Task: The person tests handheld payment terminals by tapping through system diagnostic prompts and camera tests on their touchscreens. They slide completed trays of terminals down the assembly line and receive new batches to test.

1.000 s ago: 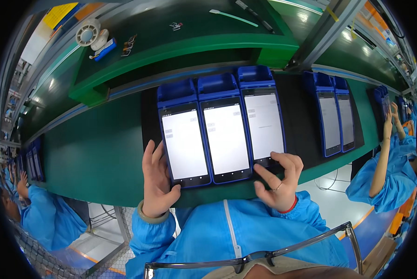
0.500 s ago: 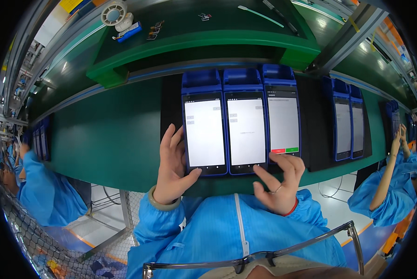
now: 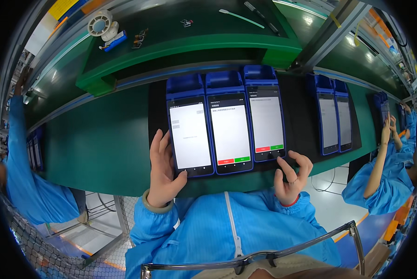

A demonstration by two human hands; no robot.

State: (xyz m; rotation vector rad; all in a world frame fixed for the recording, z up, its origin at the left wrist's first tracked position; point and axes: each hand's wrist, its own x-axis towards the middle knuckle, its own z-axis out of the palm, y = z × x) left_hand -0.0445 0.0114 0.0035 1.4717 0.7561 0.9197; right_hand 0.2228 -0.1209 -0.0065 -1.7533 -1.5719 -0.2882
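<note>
Three blue handheld terminals with lit touchscreens stand side by side on a black mat. The left terminal (image 3: 190, 139) has a white screen with small grey buttons. On the middle terminal (image 3: 230, 135) and the right terminal (image 3: 267, 122), a red and a green button show at the screen bottom. My left hand (image 3: 163, 174) lies open along the left terminal's lower left side, its thumb at the bottom corner. My right hand (image 3: 292, 180) is beside the right terminal's lower right corner, fingers bent and apart, holding nothing; whether a fingertip touches the terminal I cannot tell.
Two more terminals (image 3: 334, 122) stand to the right on the mat. Behind is a green raised shelf (image 3: 185, 46) with a small white fan (image 3: 100, 24), a blue battery pack (image 3: 113, 42), a pen (image 3: 261, 17) and a pale stick (image 3: 241, 17). Co-workers in blue sit on both sides.
My right hand has moved right, off the middle terminal. The middle screen now has red and green buttons, and the left screen a faint text line. The left co-worker's arm is raised.
</note>
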